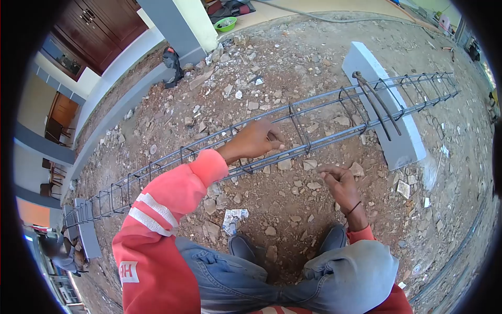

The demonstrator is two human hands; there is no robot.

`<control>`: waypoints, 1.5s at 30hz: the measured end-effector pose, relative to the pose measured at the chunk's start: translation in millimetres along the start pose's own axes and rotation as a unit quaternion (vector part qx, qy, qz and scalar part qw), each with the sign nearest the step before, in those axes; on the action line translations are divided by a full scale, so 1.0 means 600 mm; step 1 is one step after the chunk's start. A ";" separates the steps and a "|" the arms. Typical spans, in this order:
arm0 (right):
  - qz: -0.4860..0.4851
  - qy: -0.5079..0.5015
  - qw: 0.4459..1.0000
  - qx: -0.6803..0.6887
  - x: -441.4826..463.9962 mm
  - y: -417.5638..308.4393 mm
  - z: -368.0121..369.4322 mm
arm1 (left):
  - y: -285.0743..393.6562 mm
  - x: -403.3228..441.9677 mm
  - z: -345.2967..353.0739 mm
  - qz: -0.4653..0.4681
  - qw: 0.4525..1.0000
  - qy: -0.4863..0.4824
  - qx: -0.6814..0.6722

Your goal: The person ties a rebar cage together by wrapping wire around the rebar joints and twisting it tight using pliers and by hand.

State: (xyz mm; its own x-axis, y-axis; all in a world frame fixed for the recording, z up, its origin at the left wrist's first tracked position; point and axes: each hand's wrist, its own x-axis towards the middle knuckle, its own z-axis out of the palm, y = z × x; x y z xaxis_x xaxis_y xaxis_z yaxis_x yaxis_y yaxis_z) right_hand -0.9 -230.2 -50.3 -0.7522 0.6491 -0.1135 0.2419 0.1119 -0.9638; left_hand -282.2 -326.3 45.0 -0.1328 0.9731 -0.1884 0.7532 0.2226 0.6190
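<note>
A long rebar cage [308, 147] of thin bars and square ties runs diagonally across the view. My left hand [256, 139] is over the cage near its middle, fingers curled together; what they hold, if anything, is too small to name. Below the cage, on the right, my right hand [341, 188] has its fingers bent and pinched, and no object can be made out in them. Pincers [379, 104] with dark handles rest on the cage above a grey-white block [389, 125] that supports its right part. Another block [89, 235] stands under the far left end.
Stony ground [293, 209] with rubble surrounds the cage. A co-worker [65, 251] crouches at the far left end. A black bag [171, 67] lies by the pillar [183, 31], and a green basin [225, 24] is at the top. A crumpled paper packet [234, 220] lies near my feet.
</note>
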 end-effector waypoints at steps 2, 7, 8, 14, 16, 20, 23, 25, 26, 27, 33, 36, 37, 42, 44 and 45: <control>0.069 0.050 0.984 0.159 0.012 0.034 0.047 | -0.005 0.011 0.017 -0.052 0.996 -0.029 -0.072; 0.101 0.052 0.926 0.360 0.042 -0.026 0.076 | 0.005 0.037 0.065 -0.093 0.962 -0.005 -0.258; 0.089 0.062 0.927 0.359 0.050 -0.030 0.082 | 0.008 0.043 0.070 -0.092 0.962 -0.004 -0.257; 0.113 0.093 0.919 0.367 0.061 -0.040 0.101 | 0.025 0.041 0.091 -0.144 0.926 0.108 -0.333; 0.130 0.086 0.918 0.363 0.062 -0.043 0.102 | 0.037 0.041 0.091 -0.118 0.926 0.159 -0.322; 0.124 0.113 0.911 0.377 0.065 -0.042 0.112 | 0.073 0.032 0.090 -0.090 0.954 0.209 -0.194; 0.122 0.099 0.915 0.371 0.063 -0.045 0.110 | 0.088 0.027 0.098 -0.045 0.951 0.255 -0.170; 0.121 0.086 0.921 0.361 0.061 -0.040 0.096 | 0.090 0.032 0.104 -0.008 0.954 0.270 -0.128; 0.108 0.070 0.945 0.302 0.058 -0.033 0.086 | 0.090 0.032 0.107 -0.010 0.954 0.270 -0.130; 0.094 0.053 0.965 0.240 0.055 -0.029 0.078 | 0.093 0.033 0.107 -0.009 0.953 0.278 -0.117; -0.009 0.101 0.995 -0.002 0.023 -0.033 0.062 | 0.102 0.027 0.106 -0.052 0.944 0.286 -0.157; -0.072 0.105 0.958 -0.258 0.025 -0.121 0.013 | 0.095 0.023 0.108 -0.028 0.940 0.294 -0.168; -0.155 0.121 0.932 -0.304 0.038 -0.133 0.003 | 0.094 0.022 0.109 -0.019 0.941 0.288 -0.177; -0.299 0.053 0.858 -0.414 0.159 -0.156 -0.043 | 0.082 0.021 0.109 0.050 0.951 0.272 -0.142; -0.336 0.020 0.845 -0.416 0.214 -0.164 -0.055 | 0.072 0.027 0.106 0.060 0.951 0.263 -0.152; -0.253 -0.089 0.878 -0.398 0.238 -0.171 -0.059 | 0.063 0.032 0.104 0.099 0.955 0.252 -0.122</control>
State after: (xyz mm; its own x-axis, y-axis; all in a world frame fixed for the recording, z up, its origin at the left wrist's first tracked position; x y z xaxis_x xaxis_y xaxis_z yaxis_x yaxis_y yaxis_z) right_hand -111.8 -122.3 40.5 -0.9532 0.2458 0.1760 0.1482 0.8873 -0.4367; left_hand -216.1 -302.8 17.4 -0.3427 0.8890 0.3038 0.6307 -0.0220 0.7757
